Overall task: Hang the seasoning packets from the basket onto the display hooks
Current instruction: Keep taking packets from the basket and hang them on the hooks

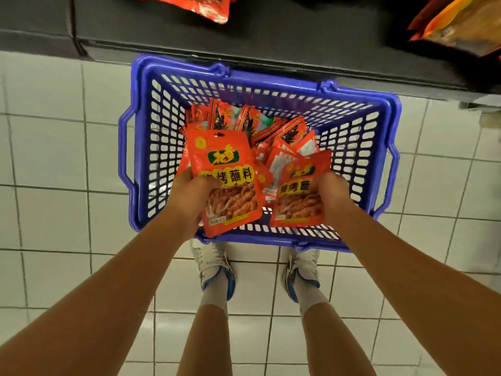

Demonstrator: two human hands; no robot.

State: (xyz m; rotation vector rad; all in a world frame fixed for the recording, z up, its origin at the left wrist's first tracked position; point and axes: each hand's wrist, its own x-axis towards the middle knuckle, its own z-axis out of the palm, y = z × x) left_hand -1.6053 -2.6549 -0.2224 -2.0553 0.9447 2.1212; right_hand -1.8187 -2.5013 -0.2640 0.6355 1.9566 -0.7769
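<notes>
White floor tiles (48, 147) carry a blue basket (385, 164) heaped with red seasoning packets (284, 134) (some face down). Left hand (189, 196) grips one packet (225, 180); right hand (333, 196) grips another packet (298, 199).

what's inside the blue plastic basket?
The blue plastic basket holds loose red seasoning packets. Left hand and right hand each grip one, covering what's beneath.

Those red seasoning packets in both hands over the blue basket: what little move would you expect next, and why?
Probably lifting both up toward the display. The left hand already grips one red seasoning packet, hang hole uppermost, and the right hand grips another red packet, both above the blue plastic basket on the white tiled floor. The hooks are out of view.
</notes>
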